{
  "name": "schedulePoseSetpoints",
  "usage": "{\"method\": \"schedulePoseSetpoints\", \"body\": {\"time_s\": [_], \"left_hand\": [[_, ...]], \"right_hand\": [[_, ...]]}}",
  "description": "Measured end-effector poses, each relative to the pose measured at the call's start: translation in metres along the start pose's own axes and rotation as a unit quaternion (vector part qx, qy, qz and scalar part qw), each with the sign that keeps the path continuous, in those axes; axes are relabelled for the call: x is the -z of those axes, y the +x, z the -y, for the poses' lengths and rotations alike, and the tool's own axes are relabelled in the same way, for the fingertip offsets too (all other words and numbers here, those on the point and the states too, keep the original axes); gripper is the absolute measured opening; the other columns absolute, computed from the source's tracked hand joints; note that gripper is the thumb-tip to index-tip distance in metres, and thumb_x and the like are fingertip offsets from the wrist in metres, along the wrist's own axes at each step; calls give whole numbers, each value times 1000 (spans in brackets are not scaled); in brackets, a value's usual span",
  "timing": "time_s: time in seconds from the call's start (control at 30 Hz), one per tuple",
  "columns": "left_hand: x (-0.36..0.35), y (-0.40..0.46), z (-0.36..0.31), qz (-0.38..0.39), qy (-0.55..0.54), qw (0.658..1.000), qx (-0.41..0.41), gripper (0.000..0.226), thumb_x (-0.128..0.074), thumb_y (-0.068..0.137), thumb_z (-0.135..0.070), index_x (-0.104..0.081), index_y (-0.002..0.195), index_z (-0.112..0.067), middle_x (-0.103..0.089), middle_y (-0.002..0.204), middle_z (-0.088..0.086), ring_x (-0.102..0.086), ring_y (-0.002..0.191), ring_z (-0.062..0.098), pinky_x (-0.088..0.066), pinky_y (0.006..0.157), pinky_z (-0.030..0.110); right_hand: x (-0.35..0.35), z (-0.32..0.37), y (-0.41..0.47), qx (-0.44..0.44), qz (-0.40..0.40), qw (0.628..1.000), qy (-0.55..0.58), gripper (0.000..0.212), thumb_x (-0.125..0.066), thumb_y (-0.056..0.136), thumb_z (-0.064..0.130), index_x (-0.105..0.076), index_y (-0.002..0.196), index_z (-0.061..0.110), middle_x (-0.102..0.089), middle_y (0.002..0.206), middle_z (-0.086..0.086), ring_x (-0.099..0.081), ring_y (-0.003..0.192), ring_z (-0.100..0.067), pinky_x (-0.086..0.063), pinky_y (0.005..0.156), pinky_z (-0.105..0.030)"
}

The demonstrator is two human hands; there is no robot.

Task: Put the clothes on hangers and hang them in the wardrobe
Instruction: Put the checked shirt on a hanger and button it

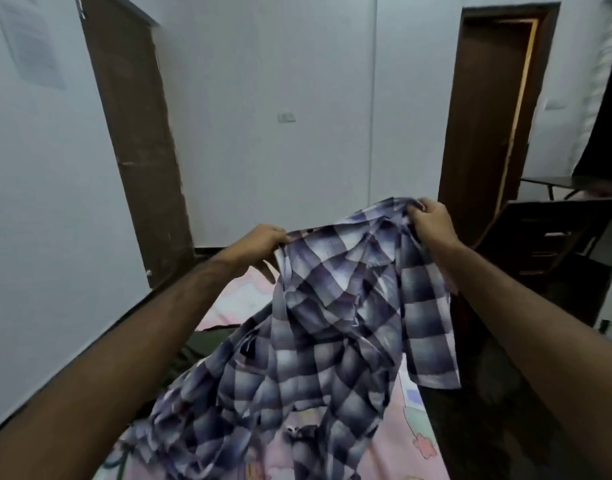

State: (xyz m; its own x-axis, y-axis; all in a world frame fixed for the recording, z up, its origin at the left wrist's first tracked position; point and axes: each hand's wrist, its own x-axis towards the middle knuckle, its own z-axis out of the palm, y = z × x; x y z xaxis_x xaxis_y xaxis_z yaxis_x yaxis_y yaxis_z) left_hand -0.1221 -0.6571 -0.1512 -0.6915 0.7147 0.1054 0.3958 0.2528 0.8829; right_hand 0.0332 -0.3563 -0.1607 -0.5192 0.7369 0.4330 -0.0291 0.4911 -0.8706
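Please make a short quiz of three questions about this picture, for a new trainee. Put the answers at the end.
1. True or false: the left hand and the right hand both grip the checked shirt.
2. Where does the lower part of the shirt lie? A) on the pink bedsheet B) on the dark desk C) on the floor
3. Fill in the missing word: no ______ is visible in the shirt or anywhere in the view.

Key: 1 true; 2 A; 3 hanger
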Motion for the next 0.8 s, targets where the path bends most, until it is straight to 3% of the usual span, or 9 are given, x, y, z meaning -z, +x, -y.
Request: {"method": "schedulePoseSetpoints", "body": {"time_s": [0.03, 0.07, 0.17, 0.23, 0.3, 0.37, 0.47, 0.63, 0.8], "left_hand": [[-11, 5, 2, -11, -37, 999, 8, 15, -53, 98, -15, -59, 86, -8, -61, 62, 14, -63, 49, 28, -55, 45, 35], [-23, 10, 3, -21, -83, 996, 15, 15, -50, 100, -14, -57, 88, -8, -61, 59, 15, -63, 48, 27, -53, 43, 34], [-52, 31, -2, -68, -207, 976, 23, 21, -46, 101, -9, -53, 81, -10, -57, 66, 12, -65, 50, 25, -54, 42, 36], [-70, 48, -15, -95, -247, 964, 14, 23, -46, 100, -5, -54, 79, -8, -56, 70, 13, -65, 50, 26, -57, 43, 39], [-88, 62, -32, -103, -271, 957, -3, 19, -45, 99, -4, -53, 82, -5, -58, 74, 17, -67, 51, 28, -57, 45, 41], [-104, 72, -48, -110, -293, 950, -22, 15, -44, 100, -4, -51, 86, -5, -60, 78, 20, -68, 55, 32, -60, 49, 44], [-118, 80, -67, -118, -328, 934, -70, 16, -44, 103, -5, -46, 86, -6, -61, 77, 17, -70, 60, 34, -63, 59, 47], [-110, 80, -88, -123, -390, 905, -118, 13, -46, 102, -6, -50, 91, -4, -68, 90, 25, -72, 82, 40, -62, 72, 47], [-89, 67, -118, -129, -377, 899, -180, 9, -43, 104, -5, -47, 95, -5, -71, 93, 20, -72, 90, 37, -62, 77, 44]], "right_hand": [[-6, -15, 1, -21, 26, 999, -19, 11, -60, 89, 23, -63, 98, 18, -67, 92, -5, -66, 93, -29, -53, 84, -44], [-12, -30, -4, -38, 62, 996, -51, 31, -62, 85, 25, -60, 113, 14, -66, 107, -9, -64, 107, -33, -53, 89, -42], [-31, -65, -44, 23, 109, 971, -210, 54, -67, 92, 36, -48, 139, 15, -46, 137, -10, -44, 129, -33, -41, 103, -46], [-40, -71, -71, 98, 128, 973, -163, 35, -61, 99, 44, -56, 128, 25, -53, 127, 3, -49, 120, -18, -41, 101, -45], [-43, -56, -98, 82, 212, 974, 3, 16, -56, 103, 38, -59, 113, 26, -62, 107, 14, -59, 101, 1, -47, 93, -37], [-46, -51, -111, 53, 304, 946, 97, 21, -62, 102, 28, -56, 121, 25, -66, 109, 19, -63, 104, 8, -52, 93, -30], [-53, -63, -109, 51, 293, 952, 78, 48, -78, 90, 26, -53, 132, 21, -69, 122, 10, -65, 113, -4, -55, 97, -32], [-51, -68, -88, -97, 263, 943, 176, 32, -72, 95, 24, -69, 112, -2, -71, 94, -11, -65, 79, -18, -47, 65, -28], [-52, -23, -79, -79, 267, 924, 263, 14, -64, 100, 18, -67, 94, 5, -71, 92, -12, -70, 85, -22, -59, 73, -30]]}}
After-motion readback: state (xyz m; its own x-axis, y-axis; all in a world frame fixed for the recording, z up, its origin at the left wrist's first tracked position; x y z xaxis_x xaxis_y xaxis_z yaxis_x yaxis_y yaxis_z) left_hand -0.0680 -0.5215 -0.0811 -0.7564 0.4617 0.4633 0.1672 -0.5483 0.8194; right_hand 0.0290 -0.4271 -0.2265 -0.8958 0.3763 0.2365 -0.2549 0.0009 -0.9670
